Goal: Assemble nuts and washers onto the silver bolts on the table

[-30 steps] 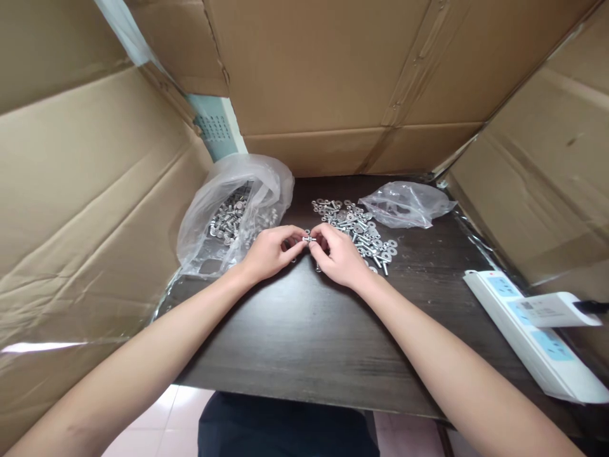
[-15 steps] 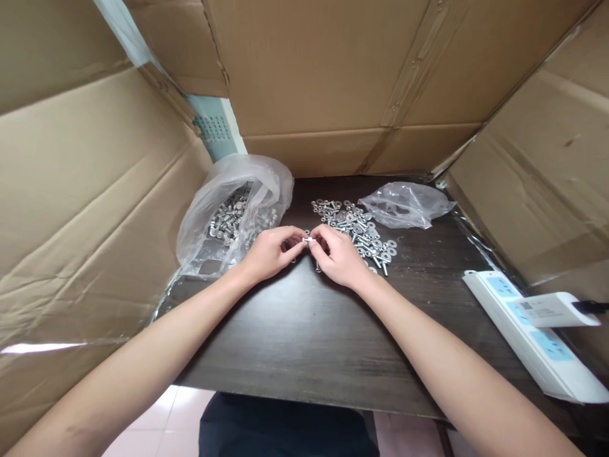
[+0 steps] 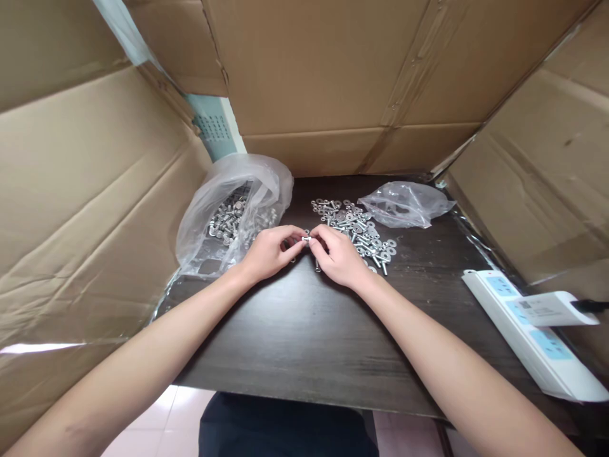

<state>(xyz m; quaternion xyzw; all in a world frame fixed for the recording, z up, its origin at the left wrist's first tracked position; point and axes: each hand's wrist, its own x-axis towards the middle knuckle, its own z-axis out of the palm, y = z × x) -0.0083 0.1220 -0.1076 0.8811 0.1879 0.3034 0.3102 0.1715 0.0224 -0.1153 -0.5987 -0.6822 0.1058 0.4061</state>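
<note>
Between my two hands, above the dark table, is a small silver bolt lying sideways. My left hand pinches its left end with thumb and forefinger. On its other end are the closed fingertips of my right hand; they cover much of it, and whether a nut or washer sits there I cannot tell. A loose pile of bolts, nuts and washers lies just beyond and right of my right hand. Another bolt lies on the table beneath the right fingers.
A clear plastic bag full of metal fasteners stands open behind my left hand. A flattened plastic bag lies at the back right. A white power strip with a plug runs along the right. Cardboard walls enclose the table.
Both hands stay almost in place. My fingertips have drawn slightly closer together, and a little less of the bolt shows between them.
</note>
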